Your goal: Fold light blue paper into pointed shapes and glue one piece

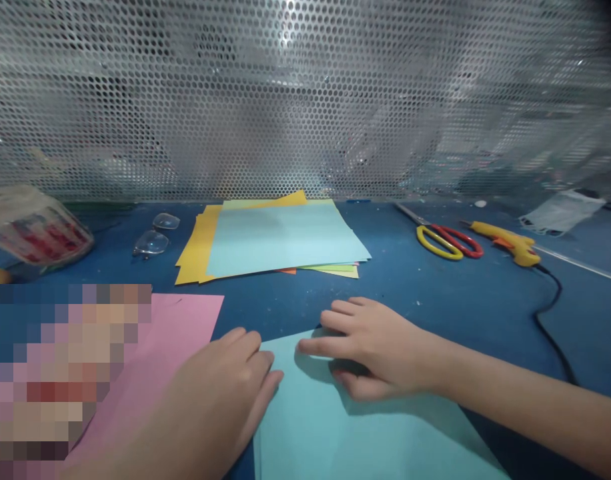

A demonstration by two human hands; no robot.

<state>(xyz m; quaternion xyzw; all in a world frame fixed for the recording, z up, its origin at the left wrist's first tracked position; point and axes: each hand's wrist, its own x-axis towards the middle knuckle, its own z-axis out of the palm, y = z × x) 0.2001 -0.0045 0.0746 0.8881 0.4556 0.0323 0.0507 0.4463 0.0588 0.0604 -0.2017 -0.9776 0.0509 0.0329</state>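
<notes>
A light blue sheet of paper lies in front of me on the blue table, and its near part runs out of the picture. My left hand is closed at the sheet's left edge, with the thumb over the paper and the fingers bunched together. Resting on the upper part of the same sheet is my right hand. Its index finger points left and its thumb is apart from the fingers. Pink paper lies to the left, partly behind my left forearm.
Stacked coloured paper lies farther back, light blue on top of yellow. To its right are scissors and a yellow glue gun with a black cord. Glasses and a clear tub stand left. Perforated metal closes the back.
</notes>
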